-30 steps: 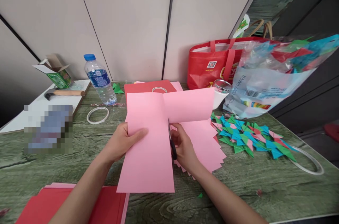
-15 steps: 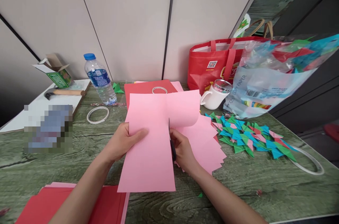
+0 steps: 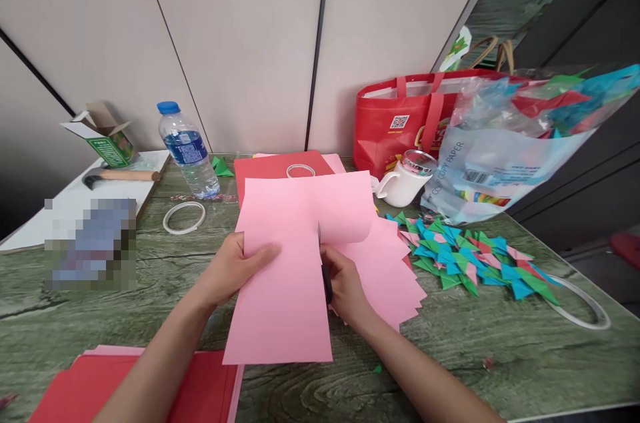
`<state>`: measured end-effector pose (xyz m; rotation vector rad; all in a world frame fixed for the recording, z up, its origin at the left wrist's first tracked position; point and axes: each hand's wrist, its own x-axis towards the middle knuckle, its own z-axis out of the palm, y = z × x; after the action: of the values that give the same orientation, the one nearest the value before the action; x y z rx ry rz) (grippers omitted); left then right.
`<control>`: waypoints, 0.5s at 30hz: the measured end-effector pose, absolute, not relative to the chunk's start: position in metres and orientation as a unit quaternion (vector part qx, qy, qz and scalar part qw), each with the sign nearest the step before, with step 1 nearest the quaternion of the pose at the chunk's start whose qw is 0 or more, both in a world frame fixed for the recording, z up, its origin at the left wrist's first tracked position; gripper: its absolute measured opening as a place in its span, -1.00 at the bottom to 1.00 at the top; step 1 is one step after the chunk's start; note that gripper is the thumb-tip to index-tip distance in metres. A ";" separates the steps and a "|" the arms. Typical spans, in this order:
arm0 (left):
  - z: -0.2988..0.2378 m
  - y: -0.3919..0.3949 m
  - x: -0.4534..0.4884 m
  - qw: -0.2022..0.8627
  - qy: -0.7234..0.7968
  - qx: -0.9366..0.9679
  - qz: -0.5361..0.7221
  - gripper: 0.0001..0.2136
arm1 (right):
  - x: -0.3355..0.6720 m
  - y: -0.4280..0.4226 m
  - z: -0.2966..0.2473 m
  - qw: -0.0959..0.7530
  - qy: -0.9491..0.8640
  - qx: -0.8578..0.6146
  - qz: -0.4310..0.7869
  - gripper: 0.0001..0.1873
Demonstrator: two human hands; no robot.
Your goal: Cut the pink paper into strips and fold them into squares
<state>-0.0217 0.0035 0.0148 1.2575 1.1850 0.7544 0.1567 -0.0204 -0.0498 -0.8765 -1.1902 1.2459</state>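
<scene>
A sheet of pink paper (image 3: 280, 289) is held up over the table, cut partway along its length from the near edge. My left hand (image 3: 240, 266) pinches its left side, thumb on top and fingers hidden beneath. My right hand (image 3: 345, 279) is closed around dark-handled scissors (image 3: 327, 283), whose blade sits in the cut. The strip right of the cut curls upward at the far end. Under and to the right of the sheet lie fanned pink papers (image 3: 395, 276). Red sheets (image 3: 200, 389) over pink ones lie beneath my left forearm.
Several folded coloured paper pieces (image 3: 465, 253) lie at the right near a tape roll (image 3: 585, 299). Behind stand a white mug (image 3: 405, 181), a red bag (image 3: 377, 123) and a plastic bag (image 3: 500, 169). A bottle (image 3: 187, 149), hammer (image 3: 127, 175) and another tape roll (image 3: 184, 218) are at the left.
The curled strip at the far right of the pink sheet has shifted slightly left. Both hands and the scissors stay nearly in place.
</scene>
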 end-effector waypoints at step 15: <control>0.019 0.002 -0.019 0.576 0.518 0.541 0.326 -0.72 | 0.155 -0.022 -0.044 0.563 -0.497 -0.408 0.519 -0.91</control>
<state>-0.0191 0.0021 0.0193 1.2667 1.2134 0.7627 0.1548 -0.0223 -0.0444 -0.9605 -1.1687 1.2221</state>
